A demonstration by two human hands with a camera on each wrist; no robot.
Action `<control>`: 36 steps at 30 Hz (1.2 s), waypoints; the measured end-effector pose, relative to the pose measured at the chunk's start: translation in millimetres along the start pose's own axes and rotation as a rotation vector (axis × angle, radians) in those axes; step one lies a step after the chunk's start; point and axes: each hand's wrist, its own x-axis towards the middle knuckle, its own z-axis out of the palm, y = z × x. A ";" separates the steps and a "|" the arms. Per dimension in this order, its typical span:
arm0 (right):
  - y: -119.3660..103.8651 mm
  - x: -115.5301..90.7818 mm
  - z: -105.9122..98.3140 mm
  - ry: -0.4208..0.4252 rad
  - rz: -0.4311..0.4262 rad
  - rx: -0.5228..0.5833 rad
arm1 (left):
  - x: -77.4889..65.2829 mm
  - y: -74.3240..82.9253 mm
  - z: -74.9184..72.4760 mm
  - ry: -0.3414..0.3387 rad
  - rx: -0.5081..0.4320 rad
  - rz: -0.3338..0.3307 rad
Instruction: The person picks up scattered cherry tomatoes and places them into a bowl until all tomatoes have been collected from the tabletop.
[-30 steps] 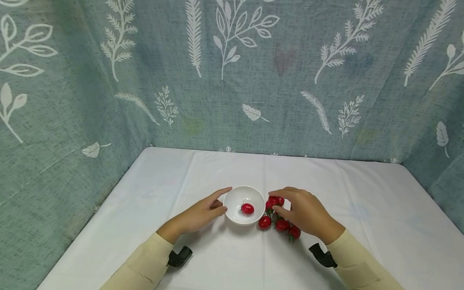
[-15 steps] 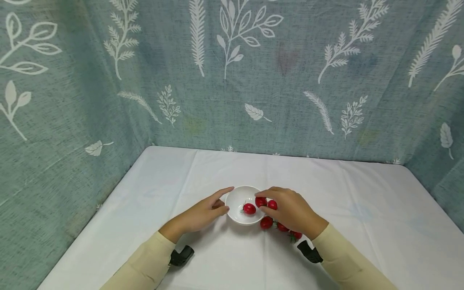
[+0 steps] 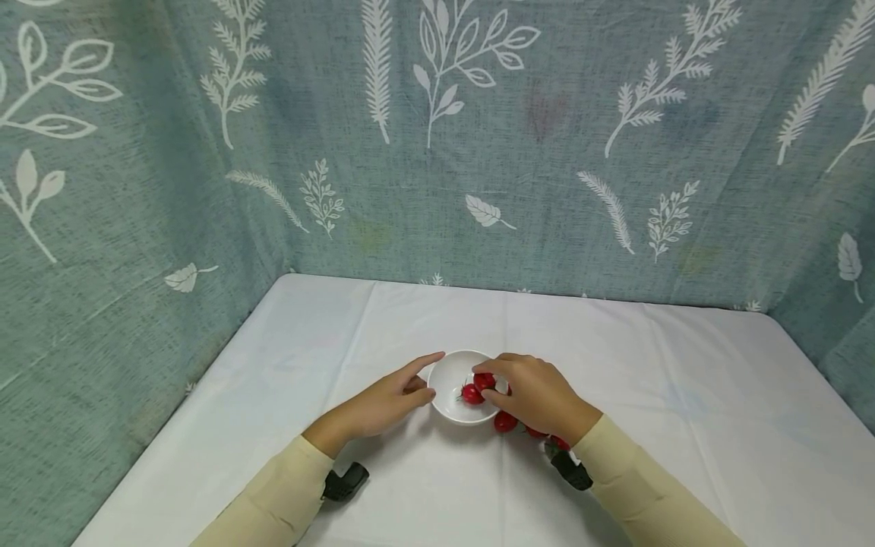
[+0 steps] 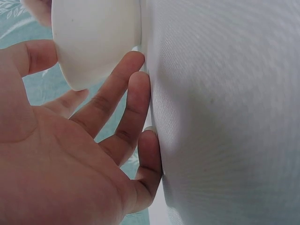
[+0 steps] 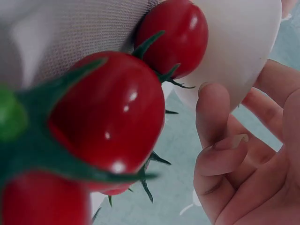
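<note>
My left hand (image 3: 379, 399) rests at the left side of a white bowl (image 3: 444, 382), with thumb and index finger spread along it. The left wrist view has the thumb touching the bowl (image 4: 96, 37) and the other fingers loosely extended by the cloth. Over the bowl's right side, my right hand (image 3: 543, 391) pinches a red cherry tomato (image 3: 484, 381) between thumb and fingers. Another cherry tomato (image 3: 470, 394) with a green stem lies inside the bowl. In the right wrist view the held tomato is hidden behind the rim.
Several cherry tomatoes (image 3: 505, 422) lie on the white cloth right of the bowl, partly under my right hand and wrist. One large in the right wrist view is a tomato (image 5: 110, 117) with green sepals. A patterned green curtain (image 3: 410, 190) stands behind the table.
My right hand has gone left from the tomato pile to above the bowl, carrying a cherry tomato. My left hand has stayed beside the bowl.
</note>
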 end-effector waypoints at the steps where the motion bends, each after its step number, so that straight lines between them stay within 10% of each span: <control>1: 0.1 0.9 0.6 -0.002 -0.003 -0.003 | 0.1 -0.1 0.0 0.000 0.000 -0.001; 36: -3.6 21.9 9.4 -0.147 0.117 0.104 | -1.2 0.1 -0.1 0.001 0.003 0.003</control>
